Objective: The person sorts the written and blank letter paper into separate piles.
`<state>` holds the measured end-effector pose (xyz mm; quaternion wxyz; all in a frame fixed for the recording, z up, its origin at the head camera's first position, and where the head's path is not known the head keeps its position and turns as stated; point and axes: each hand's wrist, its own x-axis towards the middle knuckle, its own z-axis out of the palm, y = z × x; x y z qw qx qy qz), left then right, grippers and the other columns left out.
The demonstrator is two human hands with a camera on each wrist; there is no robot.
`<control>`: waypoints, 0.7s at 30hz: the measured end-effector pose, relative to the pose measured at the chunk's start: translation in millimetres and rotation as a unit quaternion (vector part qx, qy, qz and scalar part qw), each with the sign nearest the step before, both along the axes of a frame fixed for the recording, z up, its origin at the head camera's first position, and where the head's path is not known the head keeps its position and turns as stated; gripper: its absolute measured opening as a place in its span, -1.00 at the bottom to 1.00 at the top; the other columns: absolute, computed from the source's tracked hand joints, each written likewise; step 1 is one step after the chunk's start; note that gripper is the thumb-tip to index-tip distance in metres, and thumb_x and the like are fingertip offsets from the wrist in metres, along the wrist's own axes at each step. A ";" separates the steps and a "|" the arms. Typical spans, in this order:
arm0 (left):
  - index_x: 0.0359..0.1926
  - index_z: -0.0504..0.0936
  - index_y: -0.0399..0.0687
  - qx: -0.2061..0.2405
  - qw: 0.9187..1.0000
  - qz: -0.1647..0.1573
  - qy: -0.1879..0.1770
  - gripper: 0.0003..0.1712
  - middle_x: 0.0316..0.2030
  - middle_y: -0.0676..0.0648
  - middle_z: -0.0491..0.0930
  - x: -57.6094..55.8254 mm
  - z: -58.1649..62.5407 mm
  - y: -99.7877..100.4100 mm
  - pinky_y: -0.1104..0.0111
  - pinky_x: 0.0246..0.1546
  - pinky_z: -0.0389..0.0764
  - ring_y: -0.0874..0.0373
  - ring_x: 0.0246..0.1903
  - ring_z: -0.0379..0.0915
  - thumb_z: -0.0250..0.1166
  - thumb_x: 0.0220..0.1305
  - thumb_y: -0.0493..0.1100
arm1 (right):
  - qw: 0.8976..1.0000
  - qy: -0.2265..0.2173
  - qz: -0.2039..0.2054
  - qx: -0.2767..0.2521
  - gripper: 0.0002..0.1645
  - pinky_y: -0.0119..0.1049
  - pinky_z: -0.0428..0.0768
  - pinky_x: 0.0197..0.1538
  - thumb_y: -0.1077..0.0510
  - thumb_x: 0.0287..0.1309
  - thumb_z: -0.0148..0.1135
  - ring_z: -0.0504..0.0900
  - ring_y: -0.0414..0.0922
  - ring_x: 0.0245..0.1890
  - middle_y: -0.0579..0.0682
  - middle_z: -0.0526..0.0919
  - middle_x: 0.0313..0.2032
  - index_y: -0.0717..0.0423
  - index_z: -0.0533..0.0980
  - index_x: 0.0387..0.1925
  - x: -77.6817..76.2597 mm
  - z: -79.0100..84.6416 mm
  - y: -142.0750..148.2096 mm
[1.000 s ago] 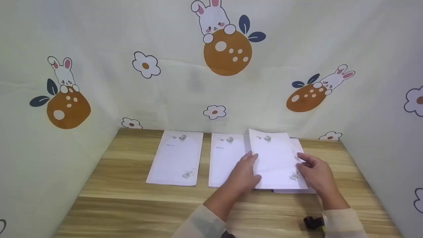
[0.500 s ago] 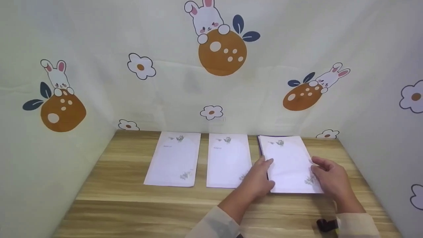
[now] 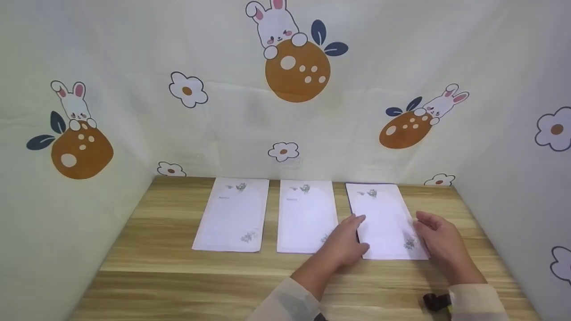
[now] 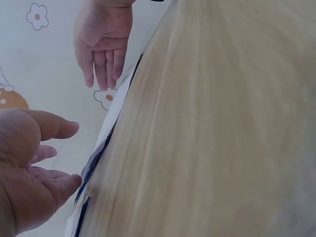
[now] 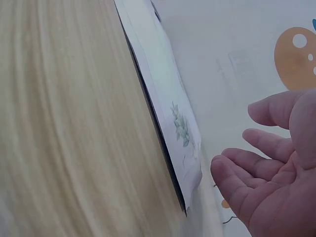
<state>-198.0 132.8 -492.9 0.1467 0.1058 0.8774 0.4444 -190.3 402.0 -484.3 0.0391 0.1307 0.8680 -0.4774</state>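
A white printed sheet [image 3: 386,223] with small green plant drawings lies at the right, over something with a dark blue edge. My left hand [image 3: 343,243] is at its left edge, thumb and fingers apart and loosely bent. Beside the right edge is my right hand [image 3: 441,243], its fingers relaxed and pinching nothing. In the right wrist view, a gap shows between the right fingertips [image 5: 219,165] and the sheet, whose corner curls a little. The left wrist view has both hands over the sheet's sides, with dark edges below the paper.
Two similar printed sheets, a middle one [image 3: 303,218] and a left one [image 3: 229,218], lie in a row on the wood-grain table [image 3: 178,285]. A cloth wall [image 3: 241,133] with rabbits and flowers surrounds the table on three sides. A black object [image 3: 435,302] is by the right sleeve.
The top sheet, held tilted over the middle one a second ago, moved right and now lies flat on the right-hand pile. The right fingers have come away from its edge.
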 end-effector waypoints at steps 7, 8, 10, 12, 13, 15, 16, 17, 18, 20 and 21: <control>0.63 0.31 0.30 0.021 0.999 0.004 0.029 -0.19 0.66 0.07 0.24 -8.3 1.6 -16.7 0.10 0.70 0.21 0.08 0.67 0.13 0.38 0.44 0.03 | 0.998 0.034 0.037 0.048 -0.13 0.22 0.33 0.62 -0.27 0.53 0.17 0.38 0.26 0.57 0.27 0.43 0.54 0.20 0.33 0.58 -4.7 7.7 -15.8; 0.63 0.31 0.25 0.022 0.999 0.008 0.034 -0.19 0.66 0.05 0.24 -9.5 2.4 -21.5 0.10 0.70 0.20 0.07 0.67 0.13 0.36 0.45 0.03 | 0.997 0.038 0.044 0.051 -0.10 0.22 0.33 0.63 -0.31 0.51 0.18 0.39 0.26 0.57 0.26 0.43 0.54 0.19 0.32 0.58 -6.1 9.3 -18.6; 0.64 0.29 0.19 0.024 0.999 0.015 0.044 -0.18 0.66 0.02 0.24 -12.3 3.4 -32.2 0.07 0.71 0.18 0.03 0.68 0.12 0.35 0.45 0.04 | 0.996 0.041 0.056 0.053 -0.03 0.22 0.30 0.64 -0.38 0.47 0.20 0.37 0.24 0.59 0.24 0.41 0.56 0.16 0.31 0.59 -9.1 12.6 -25.7; 0.65 0.29 0.14 0.024 0.998 0.021 0.053 -0.17 0.67 -0.02 0.23 -15.0 4.6 -43.8 0.03 0.71 0.17 0.00 0.68 0.11 0.34 0.45 0.03 | 0.995 0.046 0.065 0.053 0.01 0.20 0.31 0.65 -0.42 0.43 0.21 0.37 0.22 0.60 0.21 0.40 0.57 0.14 0.31 0.60 -12.6 15.0 -33.6; 0.65 0.29 0.13 0.022 0.998 0.025 0.056 -0.17 0.67 -0.02 0.23 -16.5 5.3 -49.3 0.03 0.71 0.16 -0.01 0.68 0.10 0.34 0.44 0.03 | 0.995 0.050 0.068 0.051 -0.01 0.19 0.32 0.64 -0.40 0.44 0.22 0.38 0.21 0.59 0.20 0.41 0.57 0.14 0.32 0.59 -14.5 15.9 -38.1; 0.64 0.29 0.11 0.022 0.997 0.031 0.065 -0.18 0.66 -0.05 0.25 -20.0 5.7 -60.7 0.01 0.71 0.17 -0.04 0.68 0.12 0.33 0.44 0.01 | 0.994 0.060 0.073 0.048 -0.07 0.17 0.36 0.63 -0.34 0.46 0.24 0.40 0.19 0.58 0.20 0.44 0.55 0.14 0.34 0.58 -18.6 17.2 -48.3; 0.64 0.30 0.11 0.022 0.997 0.036 0.066 -0.18 0.66 -0.06 0.25 -21.4 6.2 -66.2 0.00 0.71 0.17 -0.05 0.68 0.12 0.33 0.45 0.02 | 0.994 0.065 0.075 0.043 -0.10 0.16 0.37 0.62 -0.30 0.47 0.26 0.42 0.19 0.57 0.20 0.45 0.54 0.15 0.35 0.57 -20.9 17.7 -53.7; 0.64 0.30 0.11 0.022 0.997 0.042 0.065 -0.19 0.65 -0.07 0.26 -22.7 7.1 -71.6 -0.01 0.70 0.18 -0.06 0.67 0.14 0.32 0.45 0.02 | 0.994 0.070 0.079 0.040 -0.13 0.15 0.39 0.61 -0.26 0.48 0.27 0.43 0.19 0.57 0.20 0.46 0.54 0.16 0.36 0.56 -23.2 18.0 -59.2; 0.64 0.30 0.13 0.020 0.997 0.048 0.063 -0.20 0.65 -0.06 0.27 -24.0 7.8 -77.0 -0.01 0.70 0.19 -0.06 0.66 0.16 0.32 0.46 0.04 | 0.993 0.075 0.084 0.037 -0.15 0.15 0.40 0.61 -0.23 0.48 0.27 0.44 0.19 0.56 0.20 0.48 0.53 0.17 0.37 0.55 -25.5 18.3 -65.1; 0.63 0.32 0.16 0.016 0.996 0.058 0.061 -0.20 0.62 -0.07 0.32 -26.1 8.9 -88.5 -0.03 0.67 0.24 -0.07 0.63 0.23 0.33 0.46 0.08 | 0.992 0.086 0.091 0.030 -0.20 0.14 0.42 0.60 -0.18 0.49 0.28 0.47 0.18 0.54 0.20 0.50 0.51 0.18 0.39 0.53 -29.8 18.3 -77.7; 0.63 0.32 0.18 0.012 0.996 0.063 0.057 -0.20 0.62 -0.06 0.32 -26.9 9.2 -94.6 -0.04 0.66 0.27 -0.07 0.61 0.26 0.33 0.46 0.10 | 0.991 0.090 0.095 0.027 -0.21 0.13 0.43 0.59 -0.16 0.49 0.29 0.48 0.18 0.53 0.20 0.52 0.49 0.19 0.40 0.52 -31.8 18.0 -84.1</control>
